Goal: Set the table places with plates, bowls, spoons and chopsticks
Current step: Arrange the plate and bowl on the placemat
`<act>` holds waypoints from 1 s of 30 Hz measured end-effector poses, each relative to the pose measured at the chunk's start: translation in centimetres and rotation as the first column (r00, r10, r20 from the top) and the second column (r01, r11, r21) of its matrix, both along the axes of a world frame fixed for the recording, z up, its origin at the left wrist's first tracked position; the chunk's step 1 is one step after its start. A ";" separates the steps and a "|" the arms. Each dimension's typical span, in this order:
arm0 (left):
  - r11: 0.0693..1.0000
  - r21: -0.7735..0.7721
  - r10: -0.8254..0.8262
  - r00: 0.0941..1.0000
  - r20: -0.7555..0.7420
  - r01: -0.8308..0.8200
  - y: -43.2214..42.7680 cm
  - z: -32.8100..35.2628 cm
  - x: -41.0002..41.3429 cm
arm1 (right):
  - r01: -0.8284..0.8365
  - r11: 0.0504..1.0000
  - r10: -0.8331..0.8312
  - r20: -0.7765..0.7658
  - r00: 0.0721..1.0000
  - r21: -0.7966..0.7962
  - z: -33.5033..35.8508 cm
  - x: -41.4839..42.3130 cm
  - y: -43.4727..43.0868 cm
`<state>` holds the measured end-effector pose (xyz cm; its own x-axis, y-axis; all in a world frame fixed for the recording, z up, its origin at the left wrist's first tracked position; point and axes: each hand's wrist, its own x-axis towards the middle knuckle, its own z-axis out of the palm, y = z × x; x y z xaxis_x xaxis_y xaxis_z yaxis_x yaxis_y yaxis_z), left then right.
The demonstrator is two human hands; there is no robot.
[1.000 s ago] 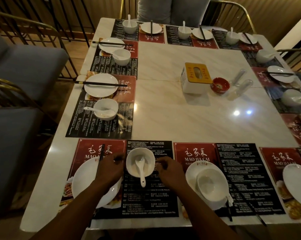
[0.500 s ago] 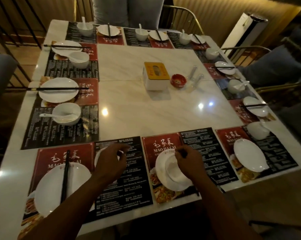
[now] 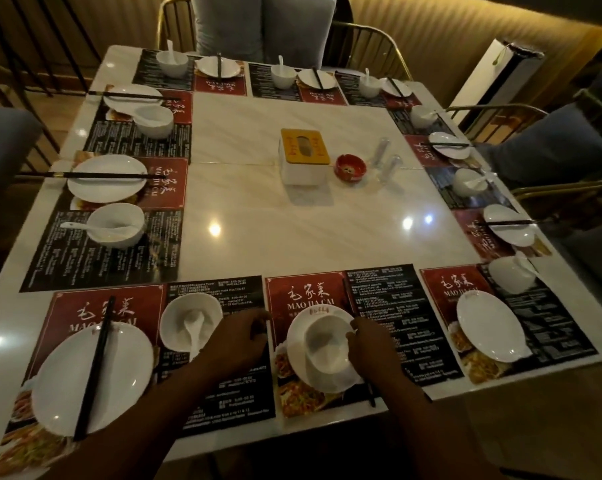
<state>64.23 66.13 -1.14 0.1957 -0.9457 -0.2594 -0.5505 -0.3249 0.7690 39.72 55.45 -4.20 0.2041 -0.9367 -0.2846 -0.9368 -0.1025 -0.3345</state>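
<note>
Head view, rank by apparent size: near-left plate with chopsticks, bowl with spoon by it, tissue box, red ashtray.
1. Near-left plate, largest, though nearest the camera.
2. Bowl with spoon and tissue box: look alike; the box sits farther off, so not ranked.
3. Red ashtray, smallest.

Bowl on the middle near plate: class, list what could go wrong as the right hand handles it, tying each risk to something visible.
1. The right hand grips the bowl by its rim while it sits on the plate; lifting it may drag the plate, which lies near the table edge.
2. The chopsticks by that wrist reach the edge; a nudge could send them off.
3. The left hand sits beside the spoon handle and might catch it.
</note>
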 end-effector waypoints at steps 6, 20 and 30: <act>0.967 0.066 0.244 0.969 0.039 -0.247 -3.5 -0.1 -3.6 | -0.187 0.982 0.183 0.128 0.975 0.016 -0.2 -1.1 -2.8; 0.951 0.162 0.305 0.895 -0.325 -0.265 -15.6 -0.1 -20.3 | -0.059 0.998 0.056 0.196 0.979 0.010 0.8 -13.6 -17.3; 0.906 0.274 0.405 0.847 -0.346 -0.321 -18.4 -0.5 -21.8 | 0.004 0.994 -0.036 0.283 0.958 0.113 -1.7 -13.9 -19.1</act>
<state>42.45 47.74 -1.65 0.3595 -0.7465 -0.5600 -0.0354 -0.6106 0.7912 25.87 36.37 -5.87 0.2735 -0.9074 -0.3190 -0.8029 -0.0328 -0.5952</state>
